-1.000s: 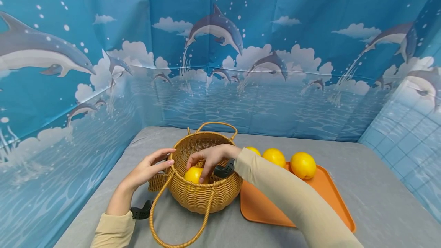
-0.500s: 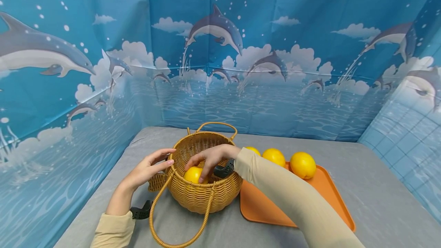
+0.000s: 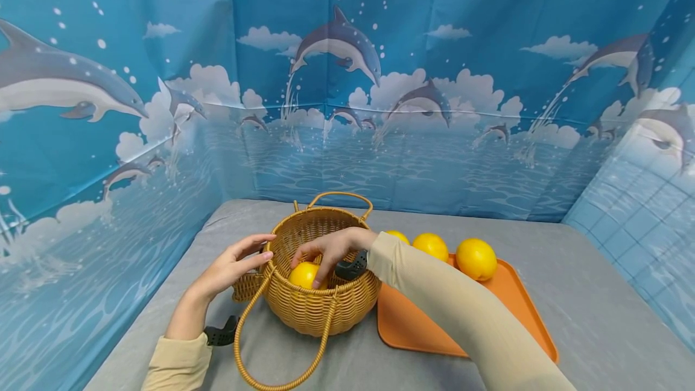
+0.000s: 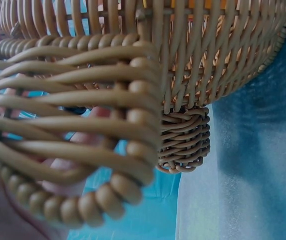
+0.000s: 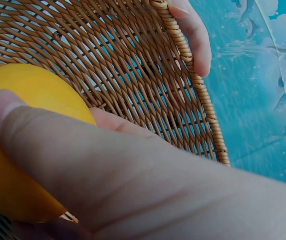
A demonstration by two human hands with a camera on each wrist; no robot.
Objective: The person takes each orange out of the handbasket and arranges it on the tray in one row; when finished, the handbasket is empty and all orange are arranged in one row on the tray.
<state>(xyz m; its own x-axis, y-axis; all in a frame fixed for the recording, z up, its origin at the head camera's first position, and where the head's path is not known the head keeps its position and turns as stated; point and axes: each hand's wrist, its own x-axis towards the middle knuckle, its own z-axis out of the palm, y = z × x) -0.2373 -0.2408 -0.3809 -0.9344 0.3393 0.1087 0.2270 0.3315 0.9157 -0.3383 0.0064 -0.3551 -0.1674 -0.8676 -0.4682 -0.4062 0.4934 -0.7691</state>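
A woven wicker basket [image 3: 320, 312] with two hoop handles stands on the grey cloth. My right hand [image 3: 333, 249] reaches down into it and grips a yellow-skinned orange [image 3: 304, 274] near its front wall. The right wrist view shows the thumb pressed on that orange [image 5: 38, 95], with a finger behind it. My left hand [image 3: 230, 267] touches the basket's left rim, its thumb and fingers fairly straight. In the left wrist view, a woven side flap [image 4: 83, 110] of the basket partly hides this hand.
An orange tray [image 3: 418, 324] lies right of the basket, partly under my right forearm. Oranges [image 3: 476, 258] sit at its back edge, one partly hidden behind my sleeve. The near handle [image 3: 277, 385] hangs over the front. Dolphin-print cloth [image 3: 336, 155] walls the table.
Almost nothing moves. Both hands keep their places at the basket, and the head view shifts very slightly.
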